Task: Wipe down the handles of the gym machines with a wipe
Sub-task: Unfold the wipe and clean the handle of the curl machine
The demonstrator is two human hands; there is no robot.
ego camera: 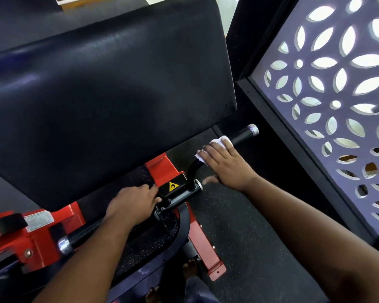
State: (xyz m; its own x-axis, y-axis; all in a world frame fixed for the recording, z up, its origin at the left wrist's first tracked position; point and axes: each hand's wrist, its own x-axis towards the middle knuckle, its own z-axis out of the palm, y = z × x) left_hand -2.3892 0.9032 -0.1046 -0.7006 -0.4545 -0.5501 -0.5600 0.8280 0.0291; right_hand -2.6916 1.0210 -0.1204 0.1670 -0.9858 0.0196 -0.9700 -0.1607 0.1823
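Note:
A black handle bar point(243, 135) with a chrome end cap sticks out to the right of the machine, below a big black pad point(109, 95). My right hand point(224, 165) wraps a white wipe point(220, 140) around this handle near its bend. The wipe shows above and to the left of my fingers. My left hand point(134, 204) grips the machine's left black handle point(83, 232) close to the black pivot block point(175, 189) with a yellow warning sticker. That handle ends in a chrome cap at lower left.
The machine's red frame point(39, 235) runs along the lower left and down to a red foot point(217, 270). A perforated patterned panel point(328, 101) in a black frame stands close on the right. Dark speckled rubber floor point(245, 237) lies below. My bare feet point(190, 270) show at the bottom.

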